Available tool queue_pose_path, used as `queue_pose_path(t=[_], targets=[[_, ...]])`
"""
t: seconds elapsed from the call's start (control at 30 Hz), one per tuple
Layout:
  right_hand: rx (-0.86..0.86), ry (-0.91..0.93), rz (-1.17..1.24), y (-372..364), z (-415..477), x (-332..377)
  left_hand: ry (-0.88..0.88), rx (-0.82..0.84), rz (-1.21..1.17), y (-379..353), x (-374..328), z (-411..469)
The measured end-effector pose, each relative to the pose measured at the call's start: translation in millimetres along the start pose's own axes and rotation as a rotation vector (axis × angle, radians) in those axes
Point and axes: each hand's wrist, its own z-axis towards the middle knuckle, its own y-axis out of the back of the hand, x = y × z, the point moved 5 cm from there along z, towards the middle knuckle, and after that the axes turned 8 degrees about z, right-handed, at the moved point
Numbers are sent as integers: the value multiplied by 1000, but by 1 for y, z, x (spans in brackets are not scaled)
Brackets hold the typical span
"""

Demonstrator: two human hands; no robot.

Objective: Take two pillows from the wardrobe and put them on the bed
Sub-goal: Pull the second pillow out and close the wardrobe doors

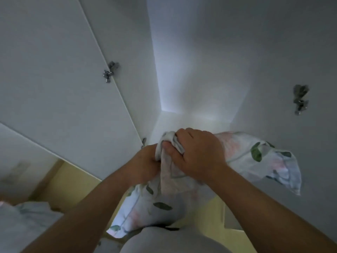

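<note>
Hands first: both are bunched up on the same scrunched corner of a white pillow with green leaf and pale pink flower print [242,152]. The right hand [198,154] is on top, fingers curled tight into the fabric, and the left hand [147,161] sits just beside it, partly hidden behind the cloth but also closed on it. Pillow is half out of the open white wardrobe [200,61], one end fanning out to the right, the other drooping down toward the person's grey-shirted belly. Metal hinges [111,71] show on the open white left door [54,79]. Down in the lower left corner there's more of the same leafy fabric [31,210], blurry, can't tell what it is.
</note>
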Motion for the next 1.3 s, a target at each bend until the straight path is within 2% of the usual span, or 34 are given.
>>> queue_pose_path(t=[0.1, 0.2, 0.27, 0.37, 0.43, 0.5, 0.77, 1.0, 1.17, 1.3], targets=[[50, 14, 79, -9, 16, 13, 43, -89, -199, 21, 14, -20], [65, 53, 90, -10, 34, 29, 126, -213, -567, 50, 34, -38], [96, 77, 132, -13, 44, 41, 257, -473, -595, 75, 59, -45], [187, 112, 157, -18, 50, 59, 601, -977, -364, 115, 102, -72], [259, 130, 155, -20, 52, 68, 754, -1181, -456, 125, 121, -87], [326, 128, 182, -23, 56, 75, 816, -1297, -527, 134, 131, -94], [425, 130, 194, -28, 65, 95, 683, -1263, -534, 180, 161, -85], [410, 92, 167, -38, 61, 99, 719, -1223, -487, 185, 185, -87], [395, 56, 189, -33, 50, 105, 753, -1176, -285, 193, 191, -99], [443, -2, 195, -34, 41, 109, 716, -1130, -36, 186, 167, -107]])
